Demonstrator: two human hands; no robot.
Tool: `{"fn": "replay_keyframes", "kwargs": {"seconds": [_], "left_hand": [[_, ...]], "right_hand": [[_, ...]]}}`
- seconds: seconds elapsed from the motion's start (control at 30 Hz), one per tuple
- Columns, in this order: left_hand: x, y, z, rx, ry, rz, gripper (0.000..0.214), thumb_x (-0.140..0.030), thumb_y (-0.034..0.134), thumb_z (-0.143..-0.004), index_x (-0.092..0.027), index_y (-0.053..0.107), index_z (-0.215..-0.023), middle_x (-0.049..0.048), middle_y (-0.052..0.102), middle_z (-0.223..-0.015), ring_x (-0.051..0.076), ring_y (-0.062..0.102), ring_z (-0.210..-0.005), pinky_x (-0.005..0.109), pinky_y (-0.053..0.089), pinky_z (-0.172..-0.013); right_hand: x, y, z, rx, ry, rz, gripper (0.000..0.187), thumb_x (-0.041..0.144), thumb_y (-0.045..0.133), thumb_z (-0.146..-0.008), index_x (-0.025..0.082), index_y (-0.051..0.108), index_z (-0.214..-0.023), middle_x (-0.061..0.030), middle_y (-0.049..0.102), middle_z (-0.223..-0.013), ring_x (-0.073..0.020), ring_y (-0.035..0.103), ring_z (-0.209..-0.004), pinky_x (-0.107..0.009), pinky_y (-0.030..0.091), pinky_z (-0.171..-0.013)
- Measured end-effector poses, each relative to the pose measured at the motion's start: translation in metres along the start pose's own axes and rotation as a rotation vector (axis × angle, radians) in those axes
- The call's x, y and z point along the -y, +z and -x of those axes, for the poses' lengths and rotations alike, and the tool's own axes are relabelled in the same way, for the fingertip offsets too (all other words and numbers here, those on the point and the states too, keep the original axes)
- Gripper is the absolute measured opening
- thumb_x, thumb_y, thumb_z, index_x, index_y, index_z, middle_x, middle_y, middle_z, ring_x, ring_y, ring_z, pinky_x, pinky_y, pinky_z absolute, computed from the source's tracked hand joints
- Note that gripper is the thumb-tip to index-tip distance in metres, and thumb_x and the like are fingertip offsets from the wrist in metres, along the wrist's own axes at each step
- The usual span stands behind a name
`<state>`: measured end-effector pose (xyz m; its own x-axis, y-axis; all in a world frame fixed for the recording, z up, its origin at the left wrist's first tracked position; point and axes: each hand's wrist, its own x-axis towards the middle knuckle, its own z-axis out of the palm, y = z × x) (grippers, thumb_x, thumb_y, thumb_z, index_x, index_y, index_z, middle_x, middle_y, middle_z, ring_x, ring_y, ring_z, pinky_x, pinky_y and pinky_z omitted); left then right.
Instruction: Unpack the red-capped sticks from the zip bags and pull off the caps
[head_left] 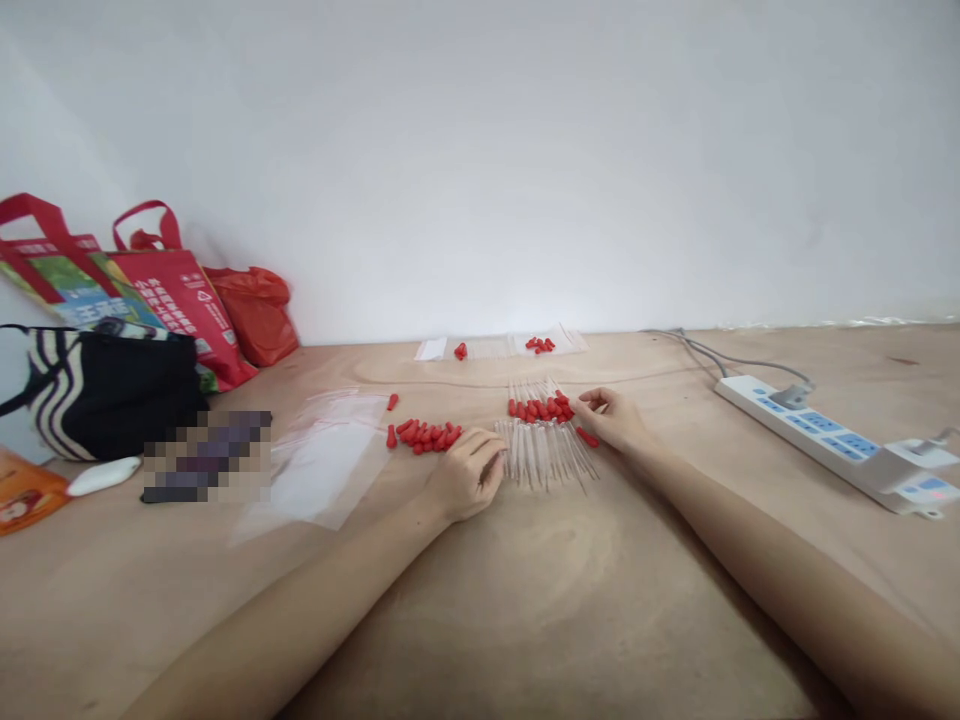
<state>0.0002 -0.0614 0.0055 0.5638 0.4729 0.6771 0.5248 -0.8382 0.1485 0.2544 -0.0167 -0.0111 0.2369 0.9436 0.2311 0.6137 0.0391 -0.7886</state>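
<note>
Several clear glass droppers [536, 460] lie in a row across the middle of the table, with red rubber bulbs [541, 410] bunched at their far part. My right hand [609, 418] reaches in from the right, its fingertips pinched together at the rightmost bulbs. A single red bulb [588, 437] lies just below these fingers. My left hand [471, 475] rests beside the left edge of the droppers, fingers curled in; whatever they hold is hidden. Behind it is a loose heap of red bulbs [429, 436].
Clear zip bags [330, 460] lie left of the heap. More bags with red bulbs [540, 345] lie by the wall. A power strip [817, 430] with a grey cord is on the right. A black striped bag [135, 385] and red shopping bags [184, 310] stand at left.
</note>
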Motion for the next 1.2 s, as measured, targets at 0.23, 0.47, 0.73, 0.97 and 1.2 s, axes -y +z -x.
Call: {"fn": "replay_keyframes", "kwargs": {"seconds": [0.23, 0.47, 0.73, 0.97, 1.2], "left_hand": [[0.016, -0.008, 0.000, 0.061, -0.076, -0.227, 0.017, -0.024, 0.048, -0.079, -0.021, 0.060, -0.092, 0.0035, 0.061, -0.102, 0.020, 0.050, -0.101, 0.042, 0.033, -0.092], [0.018, -0.006, -0.002, 0.143, -0.084, -0.239, 0.011, -0.025, 0.050, -0.075, -0.021, 0.059, -0.079, 0.0020, 0.063, -0.096, 0.020, 0.052, -0.099, 0.047, 0.027, -0.095], [0.033, -0.020, 0.002, 0.191, -0.102, -0.266, 0.016, -0.020, 0.043, -0.076, -0.017, 0.055, -0.084, 0.0036, 0.064, -0.087, 0.018, 0.057, -0.088, 0.044, 0.032, -0.094], [0.057, -0.036, 0.017, 0.124, -0.159, -0.222, 0.020, -0.018, 0.036, -0.080, -0.017, 0.054, -0.088, 0.0039, 0.063, -0.086, 0.017, 0.057, -0.081, 0.034, 0.042, -0.081], [0.058, -0.042, 0.022, 0.066, -0.162, -0.286, 0.018, -0.022, 0.039, -0.082, -0.016, 0.054, -0.089, 0.0065, 0.060, -0.091, 0.020, 0.052, -0.090, 0.037, 0.039, -0.083]], "right_hand": [[0.014, 0.010, -0.011, -0.015, -0.113, 0.169, 0.036, 0.050, 0.054, -0.067, 0.020, 0.067, -0.080, -0.0051, 0.065, -0.079, -0.0177, 0.059, -0.072, -0.026, 0.041, -0.061], [0.020, 0.016, -0.007, -0.175, -0.149, 0.249, 0.029, 0.043, 0.050, -0.072, 0.020, 0.067, -0.069, -0.0060, 0.062, -0.075, -0.0162, 0.056, -0.065, -0.026, 0.038, -0.059], [0.023, 0.005, 0.016, -0.318, -0.154, 0.065, 0.030, 0.043, 0.048, -0.074, 0.019, 0.066, -0.072, -0.0043, 0.057, -0.073, -0.0168, 0.053, -0.070, -0.028, 0.037, -0.065], [0.024, -0.004, 0.043, -0.349, -0.318, -0.002, 0.030, 0.042, 0.048, -0.076, 0.017, 0.065, -0.075, -0.0020, 0.052, -0.063, -0.0134, 0.045, -0.058, -0.027, 0.037, -0.057], [0.039, 0.007, 0.064, -0.190, -0.437, -0.092, 0.023, 0.035, 0.046, -0.080, 0.018, 0.062, -0.081, -0.0028, 0.057, -0.071, -0.0134, 0.050, -0.064, -0.026, 0.040, -0.058]]}}
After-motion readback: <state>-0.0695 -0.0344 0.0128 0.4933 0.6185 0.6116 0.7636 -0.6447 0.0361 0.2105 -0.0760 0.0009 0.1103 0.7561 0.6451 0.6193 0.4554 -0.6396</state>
